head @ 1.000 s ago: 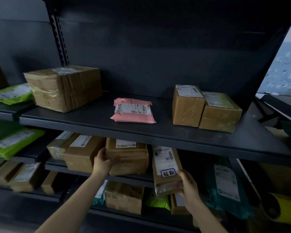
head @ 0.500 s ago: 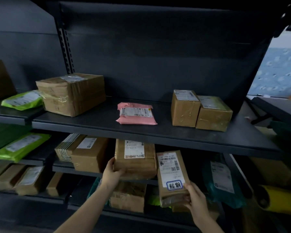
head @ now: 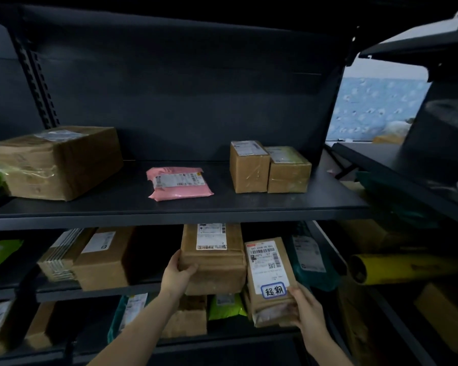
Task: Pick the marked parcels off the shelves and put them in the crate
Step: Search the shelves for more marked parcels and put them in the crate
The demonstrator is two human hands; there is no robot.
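One head-worn view only; faces the shelving (head: 185, 101) nearly square-on, tilted slightly down, near. Upper shelf (head: 117, 204) front edge crosses mid-frame; side rack (head: 407, 165) at right edge.

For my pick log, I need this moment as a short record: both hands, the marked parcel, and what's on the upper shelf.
left hand: grips the brown box's lower left corner
right hand: holds the marked parcel's lower right edge
marked parcel: upright, right of the brown box, blue-edged sticker near its bottom
upper shelf: large box, pink mailer, tall box and low box side by side
crate: not in view
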